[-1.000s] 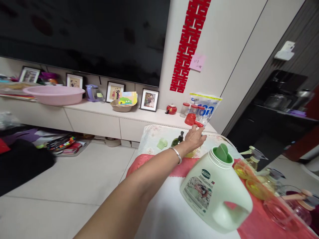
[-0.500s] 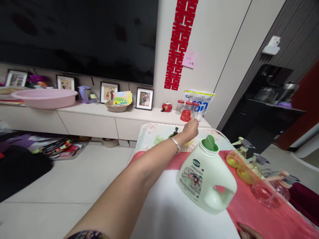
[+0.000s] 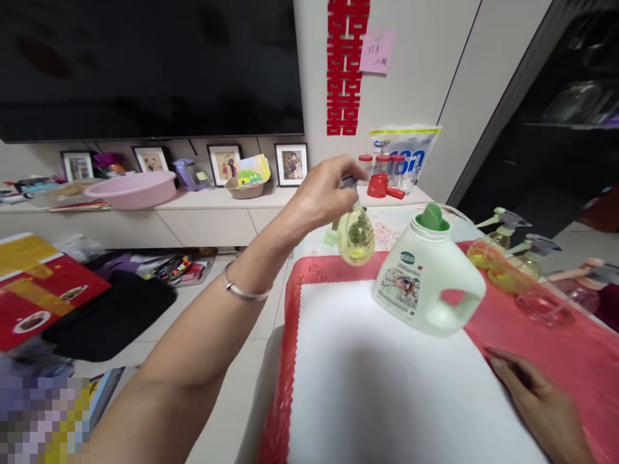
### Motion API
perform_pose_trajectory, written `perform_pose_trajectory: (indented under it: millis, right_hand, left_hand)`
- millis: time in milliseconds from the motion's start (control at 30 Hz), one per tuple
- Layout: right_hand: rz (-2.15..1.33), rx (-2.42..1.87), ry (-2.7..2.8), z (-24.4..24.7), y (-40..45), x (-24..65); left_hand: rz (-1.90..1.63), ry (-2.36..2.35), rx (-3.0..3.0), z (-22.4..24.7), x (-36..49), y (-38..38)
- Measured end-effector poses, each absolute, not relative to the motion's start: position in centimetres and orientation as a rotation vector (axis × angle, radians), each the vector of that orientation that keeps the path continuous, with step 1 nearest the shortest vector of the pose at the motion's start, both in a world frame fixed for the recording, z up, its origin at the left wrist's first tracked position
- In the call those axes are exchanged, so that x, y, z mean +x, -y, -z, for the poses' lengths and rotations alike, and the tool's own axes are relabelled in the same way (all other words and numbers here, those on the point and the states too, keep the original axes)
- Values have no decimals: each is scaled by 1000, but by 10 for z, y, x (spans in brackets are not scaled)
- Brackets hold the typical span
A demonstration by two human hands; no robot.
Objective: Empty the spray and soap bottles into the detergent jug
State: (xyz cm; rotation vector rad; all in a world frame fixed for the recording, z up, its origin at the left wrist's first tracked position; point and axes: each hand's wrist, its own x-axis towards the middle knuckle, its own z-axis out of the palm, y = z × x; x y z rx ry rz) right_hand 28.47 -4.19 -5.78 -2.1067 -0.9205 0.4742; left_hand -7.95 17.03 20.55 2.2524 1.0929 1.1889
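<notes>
Left fingers (image 3: 344,200) curled on yellow bottle (image 3: 355,243)

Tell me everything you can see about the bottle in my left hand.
The bottle is rounded, see-through and yellow-tinted, glass or plastic, with a patterned surface and stronger yellow near its base. Your left hand grips its grey top, hiding most of it. It's roughly upright, left of the pale green jug; whether its base touches anything is unclear.

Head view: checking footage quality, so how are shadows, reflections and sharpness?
Head view throughout: a soft shadow darkens the white sheet; faint reflections show on the black television; fine print on the green jug looks soft; coarse pixels hide the lower-left corner.
</notes>
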Motion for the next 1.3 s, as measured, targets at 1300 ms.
perform_pose_trajectory:
  millis: [1300]
  right_hand:
    - [-797,-1366,1718,-1,-7,109]
  left_hand:
    - [-805,-831,1636,15,-82,-66]
